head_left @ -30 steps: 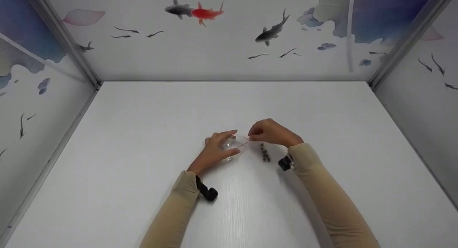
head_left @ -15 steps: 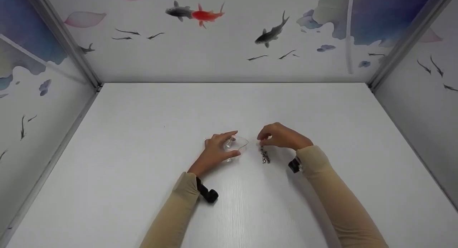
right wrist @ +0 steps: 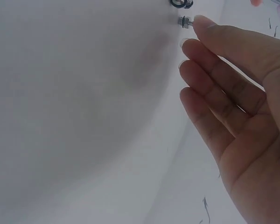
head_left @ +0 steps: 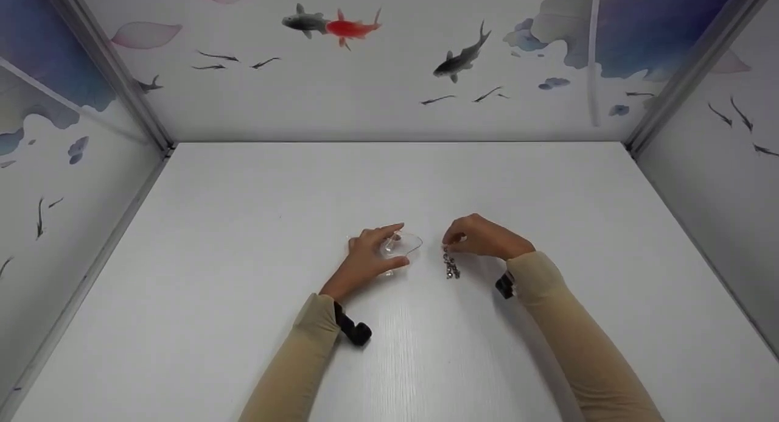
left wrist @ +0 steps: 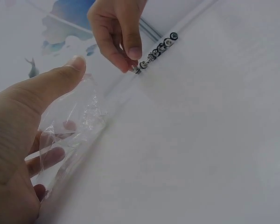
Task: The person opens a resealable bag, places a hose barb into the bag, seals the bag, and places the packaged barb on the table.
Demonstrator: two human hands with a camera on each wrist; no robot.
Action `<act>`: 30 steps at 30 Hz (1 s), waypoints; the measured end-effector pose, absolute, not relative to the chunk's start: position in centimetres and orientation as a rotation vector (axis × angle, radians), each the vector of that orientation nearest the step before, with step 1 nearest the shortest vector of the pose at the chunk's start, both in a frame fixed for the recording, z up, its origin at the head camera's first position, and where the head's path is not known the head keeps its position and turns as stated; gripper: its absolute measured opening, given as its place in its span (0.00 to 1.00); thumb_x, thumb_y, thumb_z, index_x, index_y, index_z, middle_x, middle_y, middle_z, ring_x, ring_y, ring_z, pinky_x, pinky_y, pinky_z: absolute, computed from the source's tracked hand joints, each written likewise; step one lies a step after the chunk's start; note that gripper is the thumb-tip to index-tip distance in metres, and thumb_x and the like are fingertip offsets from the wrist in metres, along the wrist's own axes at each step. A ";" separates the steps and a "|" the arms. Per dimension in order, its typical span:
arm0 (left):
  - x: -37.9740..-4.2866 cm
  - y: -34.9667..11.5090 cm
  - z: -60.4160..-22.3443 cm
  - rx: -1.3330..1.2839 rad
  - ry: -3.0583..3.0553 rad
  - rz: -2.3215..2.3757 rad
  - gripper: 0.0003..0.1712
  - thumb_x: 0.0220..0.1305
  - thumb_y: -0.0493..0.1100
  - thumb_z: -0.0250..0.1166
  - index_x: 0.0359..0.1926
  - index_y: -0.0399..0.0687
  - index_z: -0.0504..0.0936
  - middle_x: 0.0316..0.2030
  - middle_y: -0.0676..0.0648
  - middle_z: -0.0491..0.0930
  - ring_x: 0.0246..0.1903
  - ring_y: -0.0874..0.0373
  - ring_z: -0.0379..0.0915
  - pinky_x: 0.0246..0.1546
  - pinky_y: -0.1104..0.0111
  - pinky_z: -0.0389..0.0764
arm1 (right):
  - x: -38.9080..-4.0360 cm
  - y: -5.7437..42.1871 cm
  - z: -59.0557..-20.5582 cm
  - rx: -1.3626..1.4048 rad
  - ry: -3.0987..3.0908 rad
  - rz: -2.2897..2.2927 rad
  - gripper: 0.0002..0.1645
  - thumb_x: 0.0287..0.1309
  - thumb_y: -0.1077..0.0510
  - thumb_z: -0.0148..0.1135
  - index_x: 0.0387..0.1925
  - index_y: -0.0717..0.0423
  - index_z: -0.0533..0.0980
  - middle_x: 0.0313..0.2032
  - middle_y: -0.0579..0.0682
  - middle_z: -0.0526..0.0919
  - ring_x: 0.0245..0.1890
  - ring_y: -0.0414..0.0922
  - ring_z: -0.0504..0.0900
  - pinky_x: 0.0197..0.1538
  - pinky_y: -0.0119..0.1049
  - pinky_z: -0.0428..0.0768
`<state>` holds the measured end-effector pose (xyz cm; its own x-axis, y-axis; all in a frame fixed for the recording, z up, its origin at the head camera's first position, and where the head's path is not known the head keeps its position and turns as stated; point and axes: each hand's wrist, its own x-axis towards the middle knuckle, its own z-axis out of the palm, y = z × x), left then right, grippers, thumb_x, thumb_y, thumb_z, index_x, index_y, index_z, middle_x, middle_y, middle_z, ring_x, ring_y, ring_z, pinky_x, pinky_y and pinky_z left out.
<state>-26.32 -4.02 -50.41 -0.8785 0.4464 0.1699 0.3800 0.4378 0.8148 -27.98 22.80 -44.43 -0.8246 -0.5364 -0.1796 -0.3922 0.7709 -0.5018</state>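
My left hand (head_left: 364,260) holds a clear plastic bag (head_left: 406,244), thumb and fingers spread apart around it so its mouth gapes to the right. In the left wrist view the thumb lies along the rim of the bag (left wrist: 79,116), with fingertips showing through the film. Just right of the bag, my right hand (head_left: 484,236) pinches a small metal bolt (right wrist: 185,22) between thumb and forefinger at the far end of a row. That row of small bolts (head_left: 451,268), with dark rings on them, lies on the table below the right fingertips.
A white table (head_left: 243,190) spreads around both hands. Panels with painted fish (head_left: 350,27) enclose its back and sides. A black wrist camera (head_left: 359,334) is strapped to the left wrist, another camera (head_left: 505,285) to the right.
My right hand has moved from the bag's mouth rightward and slightly nearer, onto the far end of the bolt row. The left hand and bag have stayed put.
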 end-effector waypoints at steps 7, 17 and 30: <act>-26.3 -4.1 -50.5 0.752 2.606 1.430 0.43 0.53 0.60 0.70 0.69 0.56 0.68 0.63 0.50 0.73 0.59 0.53 0.64 0.56 0.54 0.50 | -28.0 22.6 -44.8 -0.705 2.655 -0.660 0.10 0.57 0.63 0.66 0.41 0.54 0.85 0.41 0.48 0.86 0.43 0.44 0.81 0.52 0.42 0.79; -26.5 -4.0 -50.6 0.769 2.628 1.402 0.43 0.52 0.56 0.73 0.68 0.55 0.68 0.58 0.50 0.77 0.57 0.52 0.65 0.56 0.54 0.51 | -28.1 22.6 -44.9 -0.801 2.686 -0.663 0.06 0.56 0.64 0.66 0.36 0.56 0.85 0.35 0.47 0.86 0.38 0.42 0.80 0.47 0.40 0.79; -26.5 -4.2 -50.6 0.787 2.621 1.419 0.45 0.50 0.60 0.73 0.68 0.57 0.68 0.54 0.53 0.80 0.55 0.54 0.66 0.56 0.55 0.51 | -28.2 22.5 -44.2 -0.820 2.692 -0.666 0.07 0.58 0.61 0.65 0.38 0.56 0.84 0.37 0.48 0.86 0.39 0.43 0.81 0.47 0.40 0.79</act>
<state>-26.49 -4.18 -50.59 -0.8681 0.4609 0.1843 0.4063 0.4465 0.7972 -28.21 22.48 -44.24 -0.8105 -0.5768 -0.1014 -0.4629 0.7370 -0.4925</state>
